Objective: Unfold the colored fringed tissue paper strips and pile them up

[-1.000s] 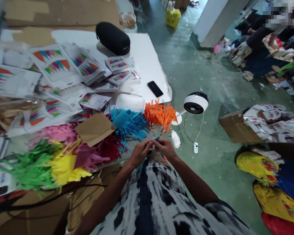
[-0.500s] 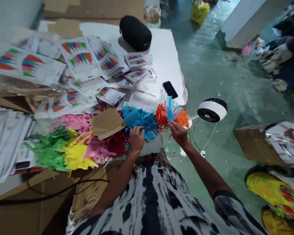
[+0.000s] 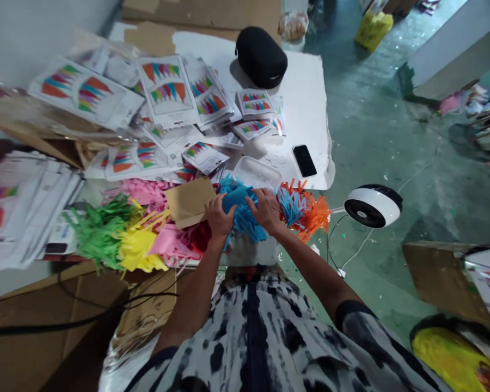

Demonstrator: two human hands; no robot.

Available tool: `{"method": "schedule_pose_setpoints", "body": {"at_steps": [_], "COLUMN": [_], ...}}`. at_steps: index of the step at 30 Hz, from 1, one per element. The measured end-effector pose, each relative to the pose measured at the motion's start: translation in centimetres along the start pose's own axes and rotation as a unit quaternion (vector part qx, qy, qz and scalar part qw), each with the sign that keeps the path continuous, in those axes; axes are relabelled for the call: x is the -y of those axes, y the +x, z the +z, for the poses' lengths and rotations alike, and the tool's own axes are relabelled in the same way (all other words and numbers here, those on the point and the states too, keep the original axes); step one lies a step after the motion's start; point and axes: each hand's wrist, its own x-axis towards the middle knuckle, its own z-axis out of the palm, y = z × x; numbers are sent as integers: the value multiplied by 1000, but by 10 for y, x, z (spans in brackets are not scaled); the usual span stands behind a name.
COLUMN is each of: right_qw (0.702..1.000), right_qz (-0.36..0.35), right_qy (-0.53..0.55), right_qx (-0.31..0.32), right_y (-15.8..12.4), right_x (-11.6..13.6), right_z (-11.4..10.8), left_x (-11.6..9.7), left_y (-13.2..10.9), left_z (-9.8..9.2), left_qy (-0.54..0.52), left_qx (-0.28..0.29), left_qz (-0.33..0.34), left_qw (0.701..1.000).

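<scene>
A pile of blue fringed paper tassels (image 3: 247,223) lies at the table's front edge. My left hand (image 3: 219,218) grips the left end of a smooth, uncut blue band on one tassel. On the band's right side, my right hand (image 3: 266,209) has its thumb and fingers bent around the blue paper; its grip is partly hidden. Right of that hand, a blue tassel (image 3: 292,204) rests among orange tassels (image 3: 316,215). A brown card piece (image 3: 190,201) lies left of my left hand, over red and pink tassels.
Green (image 3: 102,234), yellow (image 3: 141,247) and pink tassels (image 3: 175,242) line the front edge. Behind are printed packets (image 3: 167,90), a clear plastic tray (image 3: 257,173), a phone (image 3: 304,160) and a black case (image 3: 261,57). A white fan (image 3: 373,206) stands at the right.
My right hand has left a blue tassel on the orange ones and moved left to the blue pile. My left hand now grips a blue band there. The view has shifted left.
</scene>
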Motion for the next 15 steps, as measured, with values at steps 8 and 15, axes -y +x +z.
{"method": "schedule_pose_setpoints", "body": {"at_steps": [8,15], "right_qw": [949,884], "right_qz": [38,-101], "right_qy": [307,450], "right_qx": [63,78], "right_y": [66,51], "right_x": [36,83], "right_z": [-5,-109], "left_x": [7,-11], "left_y": [-4,1], "left_z": [-30,-60], "left_qy": [-113,-382], "left_qx": [-125,-134], "left_qz": [-129,-271], "left_qw": [977,873]}}
